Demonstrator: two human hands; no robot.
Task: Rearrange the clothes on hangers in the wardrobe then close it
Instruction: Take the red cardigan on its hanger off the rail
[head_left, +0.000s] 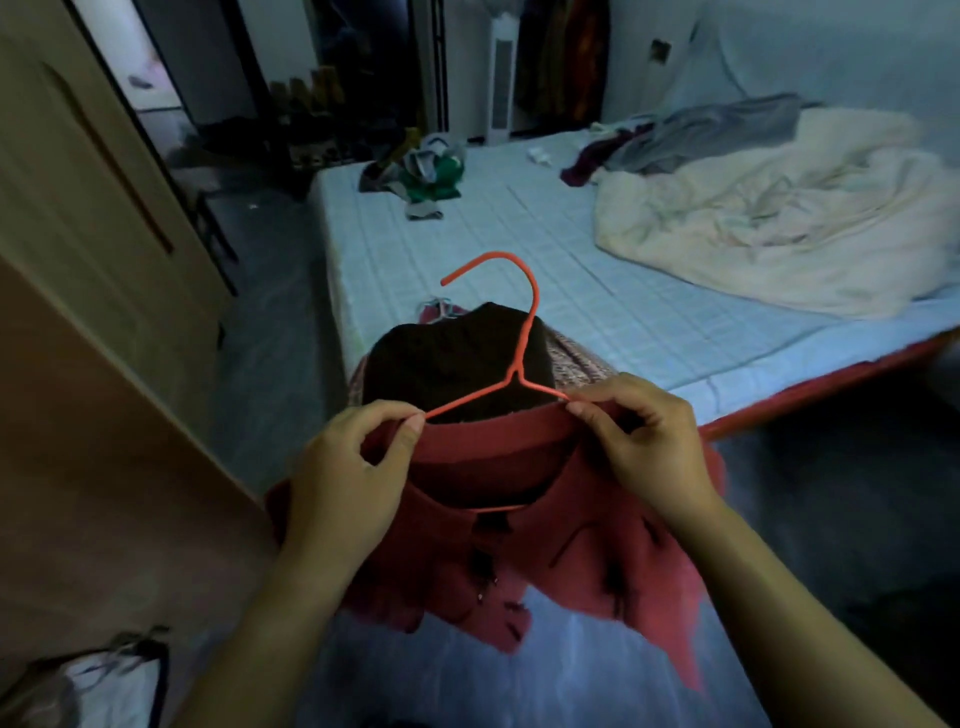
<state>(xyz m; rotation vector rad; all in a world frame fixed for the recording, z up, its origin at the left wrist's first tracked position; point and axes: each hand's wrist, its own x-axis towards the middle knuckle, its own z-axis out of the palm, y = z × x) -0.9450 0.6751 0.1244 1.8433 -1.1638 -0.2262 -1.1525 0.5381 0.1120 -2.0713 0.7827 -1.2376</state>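
1. While it hangs low in the centre of the frame, the dark red collared knit garment (587, 540) is draped over the thin orange-red wire hanger (523, 338), and the hook pokes up towards the middle of the picture.
2. Both hands are busy. The left hand (343, 478) pinches the collar edge where the hanger's left arm disappears into the cloth. The right hand (644, 441) pinches the fabric over the right arm, thumb against fingertips on each side.
3. This looks like the seating step, getting the garment square on the wire. Done well, that means drawing the neckline out evenly so each shoulder rides on its own arm with the hook centred. Then one hand should shift up near the hook before any lift, or the knit may slide off one side.
4. Just behind sits a dark brown knitted garment (452, 358), heaped on the near corner of the pale blue checked mattress (519, 249).
5. Further out there's a crumpled cream duvet (779, 218) at upper right and a green clothes pile (436, 179) at upper centre. What looks to be the beige wooden wardrobe door (78, 208) runs down the left edge.
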